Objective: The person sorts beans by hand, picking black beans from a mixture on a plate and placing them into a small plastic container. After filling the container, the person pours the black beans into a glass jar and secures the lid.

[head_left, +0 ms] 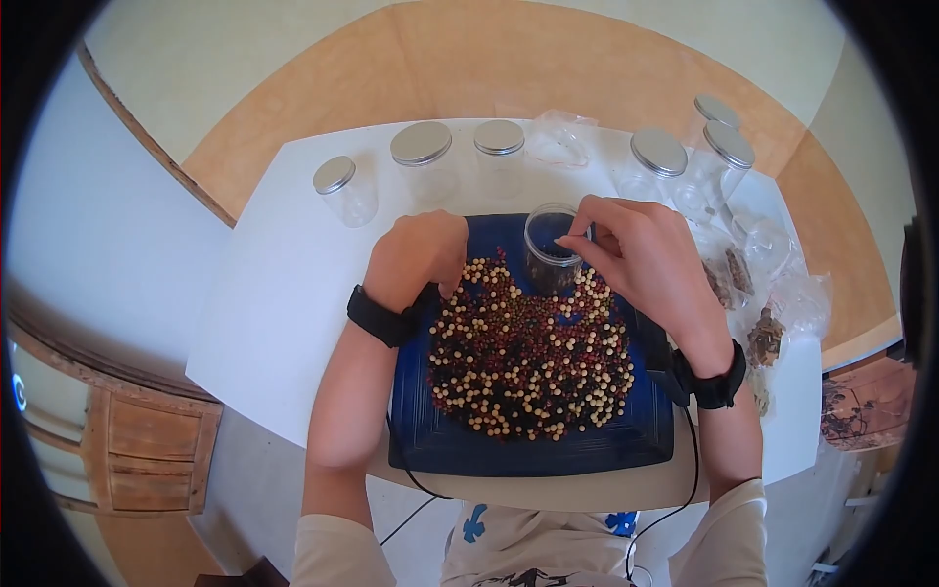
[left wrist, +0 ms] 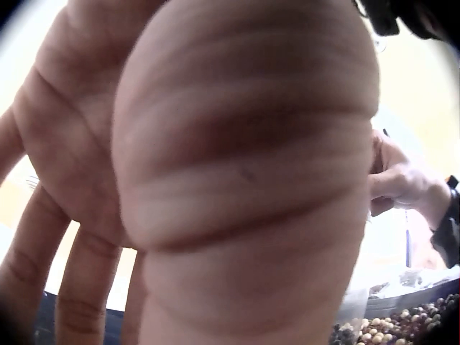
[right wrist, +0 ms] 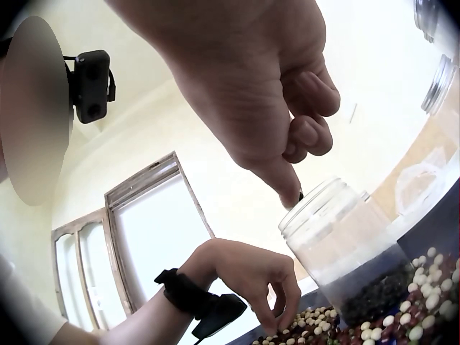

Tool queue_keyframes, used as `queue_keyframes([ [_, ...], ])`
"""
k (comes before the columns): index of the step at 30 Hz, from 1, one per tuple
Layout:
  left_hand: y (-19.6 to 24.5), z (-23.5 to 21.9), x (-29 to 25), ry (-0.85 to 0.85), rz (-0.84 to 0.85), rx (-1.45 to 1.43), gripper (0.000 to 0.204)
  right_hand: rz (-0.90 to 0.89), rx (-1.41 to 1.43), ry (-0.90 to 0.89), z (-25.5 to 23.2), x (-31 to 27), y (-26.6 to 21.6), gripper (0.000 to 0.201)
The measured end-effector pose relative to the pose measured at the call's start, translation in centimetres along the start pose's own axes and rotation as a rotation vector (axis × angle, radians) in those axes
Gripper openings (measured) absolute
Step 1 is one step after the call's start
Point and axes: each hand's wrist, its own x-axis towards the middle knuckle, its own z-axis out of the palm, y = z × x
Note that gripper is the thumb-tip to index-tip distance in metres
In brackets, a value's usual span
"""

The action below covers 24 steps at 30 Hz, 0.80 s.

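Note:
Mixed cream, red, green and black beans [head_left: 533, 362] cover much of a blue tray [head_left: 430, 455]. A clear jar [head_left: 553, 264] stands at its far edge, dark beans filling its lower part. Over the jar's mouth, my right hand [head_left: 646, 254] pinches a small dark bean [right wrist: 301, 195] between thumb and forefinger. My left hand [head_left: 419, 256] reaches down to the beans at the tray's far left; the right wrist view shows its thumb and forefinger slightly apart at the pile. Whether it touches a bean is unclear.
Silver-lidded clear jars [head_left: 422, 161] line the table's far side, more of them at the right. A crumpled clear bag [head_left: 559, 139] lies among them. Bags with dried brown contents [head_left: 765, 338] lie right of the tray. Black cables hang from both wrists.

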Motion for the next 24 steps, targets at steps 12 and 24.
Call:
queue_keyframes([
  [12,-0.1,-3.0,0.4,0.158,0.254,-0.12,0.01,0.16,0.044,-0.133,-2.8,0.4,-0.8,0.018],
  [24,4.5,-5.4,-1.4,0.484,0.461,-0.39,0.01,0.177,-0.009,-0.626,-1.9,-2.0,2.9,0.013],
])
